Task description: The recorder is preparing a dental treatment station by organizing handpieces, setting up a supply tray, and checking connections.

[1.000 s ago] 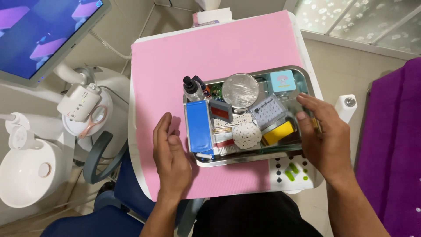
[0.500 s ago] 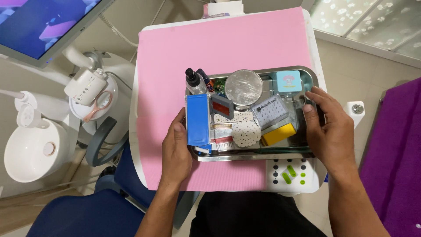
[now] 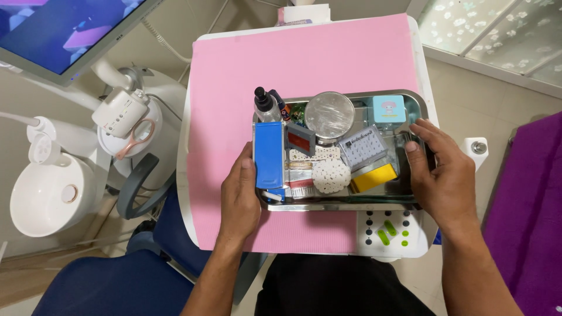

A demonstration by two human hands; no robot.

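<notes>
A shiny metal tray (image 3: 342, 204) sits on a pink mat (image 3: 304, 58). My left hand (image 3: 240, 196) grips the tray's left edge, thumb against a blue box (image 3: 268, 153) inside it. My right hand (image 3: 445, 175) grips the tray's right edge. The tray also holds a round metal lidded tin (image 3: 329, 114), a small spray bottle (image 3: 265, 105), a light blue square box (image 3: 389, 109), a clear case of small parts (image 3: 363, 146), a yellow block (image 3: 373, 178) and white round pads (image 3: 331, 175).
The mat covers a white table with a button panel (image 3: 389, 231) at its near edge. A white basin (image 3: 44, 196) and a white instrument holder (image 3: 120, 112) stand to the left, a screen (image 3: 52, 29) at top left. A blue seat (image 3: 111, 281) is below, purple cloth (image 3: 527, 222) at right.
My left hand moved from the mat onto the tray's left edge. My right hand slid to the tray's right edge. The view has shifted slightly.
</notes>
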